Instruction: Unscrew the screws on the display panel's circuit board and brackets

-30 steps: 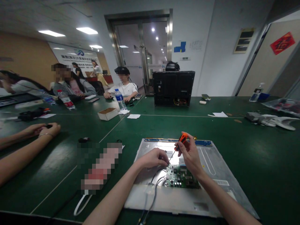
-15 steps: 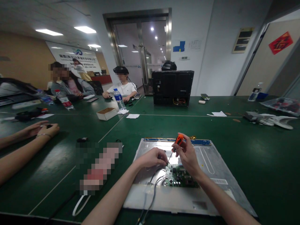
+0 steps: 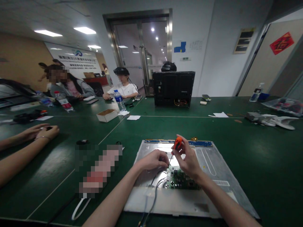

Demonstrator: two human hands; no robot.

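Observation:
My right hand [image 3: 188,159] grips a screwdriver [image 3: 177,143] by its orange-and-black handle, the shaft slanting down to the left. Its tip meets the upper left corner of a green circuit board [image 3: 180,178]. Fingers pinched together, my left hand [image 3: 156,159] is at that same corner, close around the tip; what it holds there, if anything, is hidden. Beneath the board lies a flat metal display panel [image 3: 146,197] with a blue strip [image 3: 203,143] along its far edge. Dark cables [image 3: 155,197] run from near the board toward me.
On the left, another person's hands [image 3: 44,132] hold a small dark object. A pixelated pink item with a white loop [image 3: 79,209] lies beside the panel. Farther off are an open small box [image 3: 107,116], a water bottle [image 3: 119,100] and a black monitor casing [image 3: 174,89].
The screwdriver handle has tipped slightly left and become more upright, with my right hand following. My left hand stays nearly still.

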